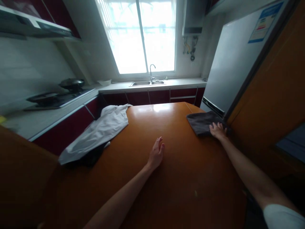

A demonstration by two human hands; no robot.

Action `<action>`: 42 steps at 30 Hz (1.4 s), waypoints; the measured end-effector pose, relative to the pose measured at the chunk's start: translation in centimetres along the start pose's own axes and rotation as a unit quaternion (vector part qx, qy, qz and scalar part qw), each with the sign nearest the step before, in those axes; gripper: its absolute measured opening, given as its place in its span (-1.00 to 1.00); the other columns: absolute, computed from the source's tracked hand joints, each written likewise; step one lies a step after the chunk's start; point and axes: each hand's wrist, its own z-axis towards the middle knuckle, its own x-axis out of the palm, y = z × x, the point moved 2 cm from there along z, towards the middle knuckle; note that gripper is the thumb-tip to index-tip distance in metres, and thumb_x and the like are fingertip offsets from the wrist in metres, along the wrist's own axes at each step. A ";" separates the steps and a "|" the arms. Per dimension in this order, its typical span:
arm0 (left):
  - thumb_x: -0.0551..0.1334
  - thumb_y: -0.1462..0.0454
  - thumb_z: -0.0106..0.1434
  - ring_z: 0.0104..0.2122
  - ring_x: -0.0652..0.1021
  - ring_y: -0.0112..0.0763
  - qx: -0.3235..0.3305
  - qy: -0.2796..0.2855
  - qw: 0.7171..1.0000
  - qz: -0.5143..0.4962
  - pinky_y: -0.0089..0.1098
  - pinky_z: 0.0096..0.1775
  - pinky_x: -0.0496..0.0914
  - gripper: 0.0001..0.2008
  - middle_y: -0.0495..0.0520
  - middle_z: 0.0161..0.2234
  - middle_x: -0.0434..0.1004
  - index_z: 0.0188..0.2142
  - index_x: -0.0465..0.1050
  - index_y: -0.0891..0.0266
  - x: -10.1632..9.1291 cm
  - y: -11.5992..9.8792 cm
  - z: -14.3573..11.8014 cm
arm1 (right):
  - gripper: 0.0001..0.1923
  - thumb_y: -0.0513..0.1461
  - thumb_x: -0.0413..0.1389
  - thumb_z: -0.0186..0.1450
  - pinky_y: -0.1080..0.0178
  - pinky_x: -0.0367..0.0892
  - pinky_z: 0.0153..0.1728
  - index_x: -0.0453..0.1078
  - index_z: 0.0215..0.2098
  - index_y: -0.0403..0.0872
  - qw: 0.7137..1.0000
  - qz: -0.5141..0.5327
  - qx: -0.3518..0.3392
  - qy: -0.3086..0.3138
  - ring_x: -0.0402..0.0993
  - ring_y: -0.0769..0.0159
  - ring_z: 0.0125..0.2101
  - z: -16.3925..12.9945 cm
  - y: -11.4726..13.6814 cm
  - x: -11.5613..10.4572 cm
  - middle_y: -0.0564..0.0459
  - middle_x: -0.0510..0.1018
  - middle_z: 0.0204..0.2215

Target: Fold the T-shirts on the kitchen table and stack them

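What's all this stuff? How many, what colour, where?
Folded cloth: one, dark grey, table's right
Rumpled fabric: one, white, table's left
Darker fabric: one patch, black, under white fabric
Glossy wooden table: one, brown, centre
Double metal sink: one, silver, below window
Curved tap: one, silver, at sink
Large window: one, bright white, back wall
Boxy wall unit: one, grey, right of window
Tall fridge: one, silver, right
Long countertop: one, white, along walls
Shiny cupboards: several, dark red, under countertop
Flat stove: one, black, left
Round pans: two, dark, on stove
Range hood: one, grey, top left
Left hand: one, bare, over table's middle
Right hand: one, bare, on folded cloth
Sleeve: one, white, right arm
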 end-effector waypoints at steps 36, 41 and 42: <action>0.17 0.31 0.28 0.29 0.22 0.38 -0.390 -0.507 0.732 0.235 0.43 0.16 0.01 -0.39 0.70 0.21 0.27 0.28 0.16 0.54 -35.6 11.4 -3.1 | -0.43 -0.05 -0.19 0.43 -0.13 -0.02 0.30 0.35 0.23 -0.14 0.954 0.050 -0.291 0.057 0.12 0.01 0.33 -21.3 21.8 7.5 -0.20 0.32 0.29; 0.17 0.43 0.24 0.15 0.46 0.15 -0.348 -0.505 0.753 0.238 0.26 0.19 0.13 -0.54 0.41 0.09 0.50 0.14 0.41 0.30 -36.7 11.5 -3.6 | -0.42 -0.03 -0.19 0.42 -0.14 0.01 0.28 0.36 0.22 -0.14 0.953 0.038 -0.296 0.053 0.13 -0.02 0.32 -21.2 21.7 7.4 -0.21 0.32 0.28; 0.15 0.45 0.25 0.13 0.48 0.07 -0.327 -0.505 0.761 0.243 0.16 0.20 0.18 -0.54 0.37 0.09 0.51 0.15 0.41 0.28 -36.8 11.1 -3.3 | -0.42 -0.03 -0.19 0.42 -0.14 0.02 0.28 0.37 0.22 -0.15 0.953 0.038 -0.297 0.052 0.13 -0.02 0.31 -21.2 21.7 7.4 -0.21 0.32 0.28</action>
